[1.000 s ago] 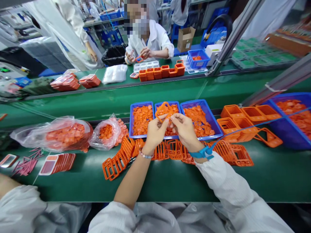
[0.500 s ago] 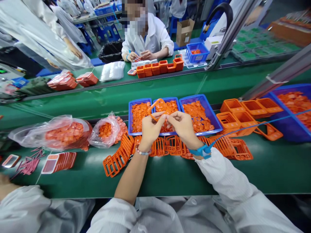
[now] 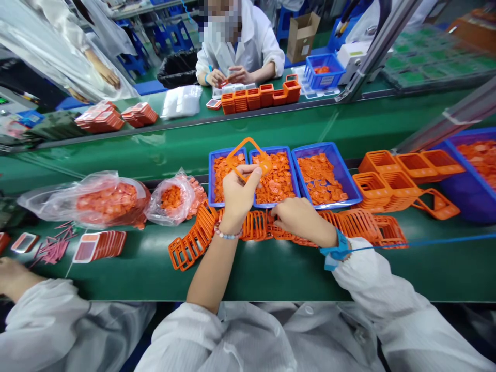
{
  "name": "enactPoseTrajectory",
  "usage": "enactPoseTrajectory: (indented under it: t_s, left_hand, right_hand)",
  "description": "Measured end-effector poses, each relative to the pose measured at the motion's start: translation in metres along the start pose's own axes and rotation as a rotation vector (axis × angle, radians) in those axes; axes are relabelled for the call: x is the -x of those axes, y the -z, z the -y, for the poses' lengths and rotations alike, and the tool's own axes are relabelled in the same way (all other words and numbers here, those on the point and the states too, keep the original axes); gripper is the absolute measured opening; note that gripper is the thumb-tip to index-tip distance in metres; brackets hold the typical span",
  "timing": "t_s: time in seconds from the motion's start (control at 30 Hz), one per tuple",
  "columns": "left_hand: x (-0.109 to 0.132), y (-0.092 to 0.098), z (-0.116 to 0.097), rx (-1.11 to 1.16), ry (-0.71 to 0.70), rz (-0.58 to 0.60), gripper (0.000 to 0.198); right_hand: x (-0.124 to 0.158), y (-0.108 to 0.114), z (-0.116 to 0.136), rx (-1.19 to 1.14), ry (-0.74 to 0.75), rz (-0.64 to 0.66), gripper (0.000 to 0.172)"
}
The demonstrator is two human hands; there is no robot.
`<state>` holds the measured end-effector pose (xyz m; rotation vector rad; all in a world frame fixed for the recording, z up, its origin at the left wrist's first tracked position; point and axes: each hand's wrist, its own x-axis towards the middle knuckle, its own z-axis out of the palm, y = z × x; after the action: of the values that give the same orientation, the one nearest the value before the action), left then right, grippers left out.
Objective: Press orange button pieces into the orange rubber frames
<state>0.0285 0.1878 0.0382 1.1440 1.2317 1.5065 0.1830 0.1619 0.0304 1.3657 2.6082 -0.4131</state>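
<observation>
My left hand (image 3: 240,194) is closed on a thin orange plastic frame (image 3: 237,148), held up and tilted above the left and middle blue trays. Lower and to the right, my right hand (image 3: 301,217) hovers at the front edge of the middle tray, over a row of orange frames (image 3: 358,227). Its fingers are curled downward, and their tips are partly hidden, so what they hold cannot be made out. Small flat orange pieces (image 3: 275,178) fill the middle tray. The right tray (image 3: 343,170) holds similar pieces, with some blue bottom showing.
Nested orange frames (image 3: 372,188) stand at right beside a large blue bin (image 3: 465,188). Plastic bags (image 3: 106,201) of orange pieces lie left, near pink strips (image 3: 56,248) and stacked framed panels (image 3: 98,247). A neighbour's hand (image 3: 15,279) shows at far left; another person sits opposite.
My hands were together over the middle tray and have parted. The left hand keeps the orange frame, now raised higher; the right has dropped toward the row of frames. The view has shifted slightly.
</observation>
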Motion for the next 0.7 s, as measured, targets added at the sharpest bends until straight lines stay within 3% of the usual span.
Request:
enactPoseTrajectory:
  t_s: [0.17, 0.47, 0.57, 0.7]
  left_hand:
    - [0.002, 0.000, -0.005, -0.018, -0.002, 0.023, 0.021]
    - [0.004, 0.000, -0.008, -0.029, 0.011, 0.048, 0.018]
    - [0.003, 0.000, -0.009, -0.033, 0.015, 0.044, 0.020]
    - [0.001, 0.004, -0.008, -0.033, 0.006, 0.031, 0.022]
  right_hand:
    - [-0.009, -0.015, 0.017, 0.064, -0.033, 0.012, 0.030]
    - [-0.021, -0.030, 0.025, 0.077, -0.073, 0.000, 0.030]
    - [-0.019, -0.026, 0.025, 0.080, -0.067, -0.002, 0.030]
    - [-0.004, -0.005, 0.015, 0.029, -0.017, -0.053, 0.024]
